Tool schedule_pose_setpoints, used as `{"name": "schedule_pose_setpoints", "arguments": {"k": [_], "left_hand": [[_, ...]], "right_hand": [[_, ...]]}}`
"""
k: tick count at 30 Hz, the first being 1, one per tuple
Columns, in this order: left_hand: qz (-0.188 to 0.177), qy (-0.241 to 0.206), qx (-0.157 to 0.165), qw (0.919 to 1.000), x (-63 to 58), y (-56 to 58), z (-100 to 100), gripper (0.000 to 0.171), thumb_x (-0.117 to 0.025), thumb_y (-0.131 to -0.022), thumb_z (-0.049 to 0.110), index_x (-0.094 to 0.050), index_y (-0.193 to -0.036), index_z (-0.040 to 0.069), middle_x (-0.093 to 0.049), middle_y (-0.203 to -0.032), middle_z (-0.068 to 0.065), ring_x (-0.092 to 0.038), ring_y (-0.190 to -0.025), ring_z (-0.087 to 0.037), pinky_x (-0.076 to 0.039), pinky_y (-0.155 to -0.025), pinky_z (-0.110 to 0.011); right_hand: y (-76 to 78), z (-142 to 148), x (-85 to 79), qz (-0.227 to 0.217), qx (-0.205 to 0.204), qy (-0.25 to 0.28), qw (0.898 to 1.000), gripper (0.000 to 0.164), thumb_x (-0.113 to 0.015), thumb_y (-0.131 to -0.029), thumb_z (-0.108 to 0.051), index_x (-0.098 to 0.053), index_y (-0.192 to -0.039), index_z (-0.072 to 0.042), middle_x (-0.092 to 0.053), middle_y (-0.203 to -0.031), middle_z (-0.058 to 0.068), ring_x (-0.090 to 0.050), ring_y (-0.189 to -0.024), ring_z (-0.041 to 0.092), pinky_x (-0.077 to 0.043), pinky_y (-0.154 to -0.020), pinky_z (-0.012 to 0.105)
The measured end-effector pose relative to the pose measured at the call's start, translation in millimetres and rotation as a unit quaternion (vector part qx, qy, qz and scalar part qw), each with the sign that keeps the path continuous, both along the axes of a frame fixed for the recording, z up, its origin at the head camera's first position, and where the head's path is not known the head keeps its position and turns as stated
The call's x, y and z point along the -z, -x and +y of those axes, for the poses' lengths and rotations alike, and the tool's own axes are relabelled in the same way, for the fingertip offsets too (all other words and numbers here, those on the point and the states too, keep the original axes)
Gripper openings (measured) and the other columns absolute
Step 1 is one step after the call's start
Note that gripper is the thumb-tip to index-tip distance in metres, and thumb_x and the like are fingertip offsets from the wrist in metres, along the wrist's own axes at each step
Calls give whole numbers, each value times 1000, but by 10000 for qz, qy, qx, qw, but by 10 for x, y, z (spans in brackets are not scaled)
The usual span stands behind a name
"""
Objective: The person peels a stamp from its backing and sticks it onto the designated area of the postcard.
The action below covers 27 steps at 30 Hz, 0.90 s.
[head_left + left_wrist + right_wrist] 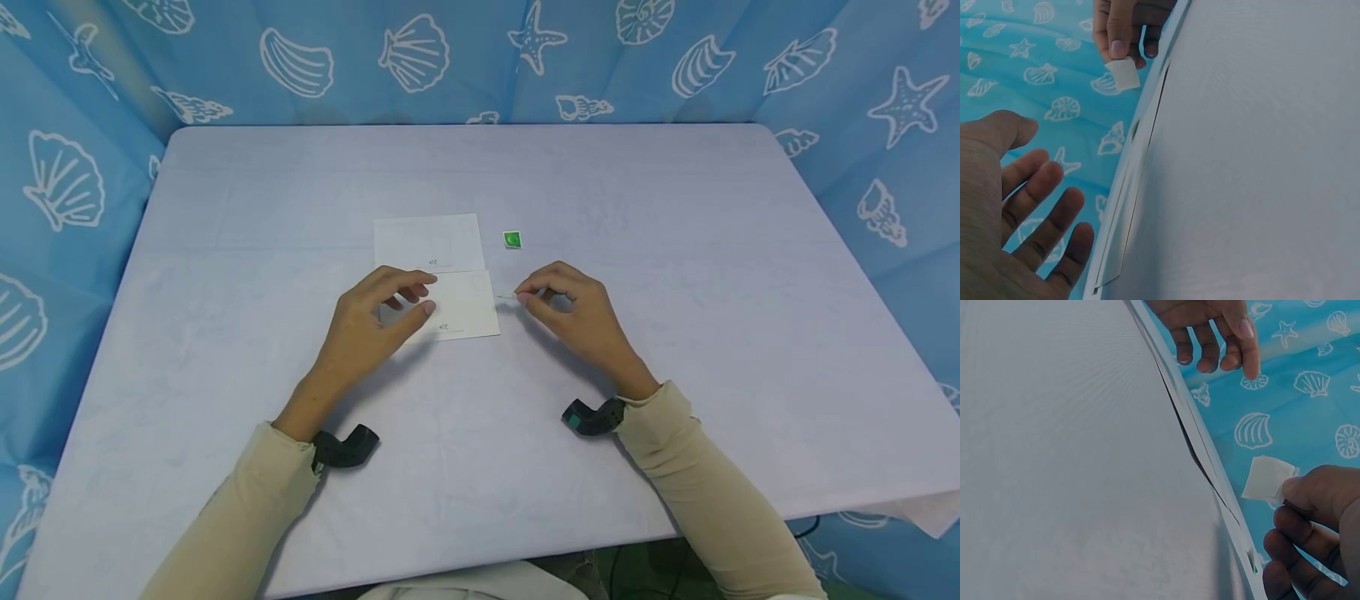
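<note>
My right hand (573,308) pinches a small stamp (1266,477) between thumb and index finger, just off the right edge of the nearer white card (472,304). In the right wrist view the stamp's pale, plain side shows, with notched edges. My left hand (371,312) hovers above the left part of that card with thumb and fingers apart, holding nothing, and hides some of it. A second white card (427,242) lies directly behind the nearer one. Both bear a small dark print near the bottom edge.
A green stamp (512,240) with a white border lies on the white-covered table (675,208), right of the farther card. Blue curtains (480,58) with white shell drawings surround the table's back and sides. Each wrist carries a black camera (347,447).
</note>
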<state>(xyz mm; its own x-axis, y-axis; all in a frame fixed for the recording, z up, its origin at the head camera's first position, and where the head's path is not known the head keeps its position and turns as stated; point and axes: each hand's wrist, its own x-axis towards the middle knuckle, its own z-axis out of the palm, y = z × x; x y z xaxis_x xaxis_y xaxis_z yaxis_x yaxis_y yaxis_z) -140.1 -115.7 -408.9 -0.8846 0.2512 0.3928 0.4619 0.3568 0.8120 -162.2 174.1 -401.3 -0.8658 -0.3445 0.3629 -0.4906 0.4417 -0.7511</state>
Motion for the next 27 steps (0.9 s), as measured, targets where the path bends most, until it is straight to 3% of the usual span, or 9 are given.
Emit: {"name": "schedule_pose_setpoints", "arguments": {"k": [5, 16, 27], "left_hand": [[39, 44, 27, 10000, 11, 4, 6, 30, -72, -94, 21, -70, -123, 14, -65, -106, 3, -60, -98, -13, -53, -82, -35], [123, -33, 152, 9998, 27, 1, 26, 30, -73, -93, 17, -70, -121, 11, -66, -105, 1, -61, -96, -15, -53, -81, -36], [217, 14, 201, 9996, 36, -11, 42, 30, -73, -92, 16, -70, -121, 12, -67, -104, 0, -61, -96, -15, -52, -80, -34]], "right_hand": [[-110, -78, -199, -111, -4, -18, 9999, 7, -72, -90, 2, -74, -97, 3, -68, -99, 13, -62, -87, 21, -53, -80, 45], [-137, -104, -227, -312, -78, 58, 9995, 8, -71, -91, 1, -74, -98, 3, -68, -100, 13, -61, -87, 18, -50, -80, 27], [-164, -145, -251, -418, -128, 117, 9990, 8, -72, -91, 0, -74, -99, 3, -68, -100, 12, -60, -88, 18, -50, -80, 30]]}}
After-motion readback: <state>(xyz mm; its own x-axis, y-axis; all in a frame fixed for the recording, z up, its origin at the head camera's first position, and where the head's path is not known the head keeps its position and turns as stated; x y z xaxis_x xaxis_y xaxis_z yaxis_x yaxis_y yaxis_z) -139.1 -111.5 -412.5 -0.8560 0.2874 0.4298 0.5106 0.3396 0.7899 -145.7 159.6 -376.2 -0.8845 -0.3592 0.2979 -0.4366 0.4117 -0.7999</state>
